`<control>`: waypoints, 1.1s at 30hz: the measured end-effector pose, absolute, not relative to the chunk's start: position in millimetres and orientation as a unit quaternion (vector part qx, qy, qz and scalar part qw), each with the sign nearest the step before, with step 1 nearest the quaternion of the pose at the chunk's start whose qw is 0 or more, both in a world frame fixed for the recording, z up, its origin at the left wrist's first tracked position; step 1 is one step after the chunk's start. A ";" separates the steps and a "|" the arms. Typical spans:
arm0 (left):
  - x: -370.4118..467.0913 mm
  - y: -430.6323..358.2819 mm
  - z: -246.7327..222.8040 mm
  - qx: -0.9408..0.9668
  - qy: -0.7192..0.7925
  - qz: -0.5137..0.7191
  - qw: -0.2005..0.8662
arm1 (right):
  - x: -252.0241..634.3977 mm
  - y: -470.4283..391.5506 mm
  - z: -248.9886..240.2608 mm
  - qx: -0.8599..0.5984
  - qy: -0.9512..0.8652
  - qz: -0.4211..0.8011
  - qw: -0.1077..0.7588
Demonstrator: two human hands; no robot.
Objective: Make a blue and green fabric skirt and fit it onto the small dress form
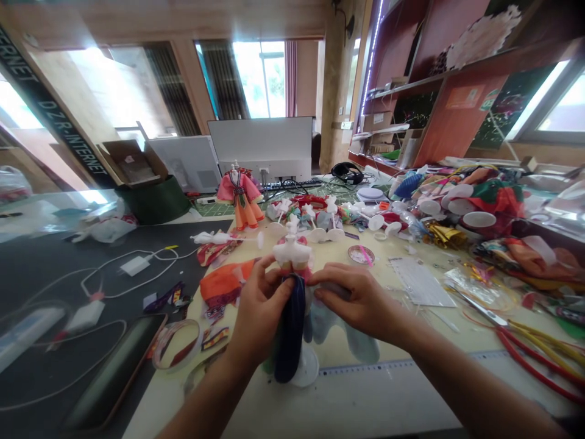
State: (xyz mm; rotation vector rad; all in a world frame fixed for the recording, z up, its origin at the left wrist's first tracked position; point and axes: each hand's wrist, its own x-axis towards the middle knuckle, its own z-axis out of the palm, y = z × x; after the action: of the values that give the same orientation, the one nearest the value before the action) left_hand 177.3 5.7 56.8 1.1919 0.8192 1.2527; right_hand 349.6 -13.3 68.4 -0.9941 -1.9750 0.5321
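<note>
One doll (292, 250) stands. Left hand (262, 302) pinches its blue cloth (291, 332); right hand (361, 299) is by its waist, grip unclear.

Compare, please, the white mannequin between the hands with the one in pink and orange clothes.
The white mannequin has bare shoulders; the pink-robed mannequin has covered ones. Dark blue cloth hangs against the white mannequin; the pink-robed mannequin wears orange below. Both stand upright.

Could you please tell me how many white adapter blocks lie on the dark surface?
2: a farther adapter block, left of the orange cloth, and a nearer adapter block beside the long white strip. Others could be hidden.
</note>
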 end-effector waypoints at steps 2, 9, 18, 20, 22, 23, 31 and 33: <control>179.4 6.2 55.4 0.507 0.346 0.542 0.575 | 346.5 -12.7 68.1 -0.405 -0.757 0.267 0.438; 185.3 4.5 55.6 0.515 0.346 0.553 0.556 | 346.4 -8.5 67.9 -0.387 -0.690 0.426 0.439; 187.3 1.9 61.9 0.541 0.351 0.530 0.551 | 353.5 -5.5 70.3 -0.333 -0.664 0.516 0.428; 187.2 1.5 62.2 0.549 0.350 0.525 0.548 | 355.6 -5.4 70.5 -0.343 -0.673 0.507 0.415; 187.4 0.5 63.1 0.554 0.348 0.521 0.548 | 357.7 -5.6 71.6 -0.354 -0.681 0.500 0.400; 187.6 0.0 63.8 0.557 0.348 0.520 0.546 | 358.5 -5.9 72.6 -0.358 -0.684 0.501 0.391; 182.9 5.5 67.5 0.560 0.323 0.539 0.540 | 355.9 -12.9 79.0 -0.410 -0.702 0.352 0.463; 181.1 7.2 68.1 0.566 0.312 0.534 0.545 | 354.5 -12.9 77.6 -0.422 -0.697 0.328 0.478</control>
State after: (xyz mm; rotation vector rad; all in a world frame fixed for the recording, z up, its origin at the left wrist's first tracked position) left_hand 181.1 7.2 68.1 1.3432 0.7396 1.2666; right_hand 354.5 -12.9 77.6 -1.0300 -1.7015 0.8011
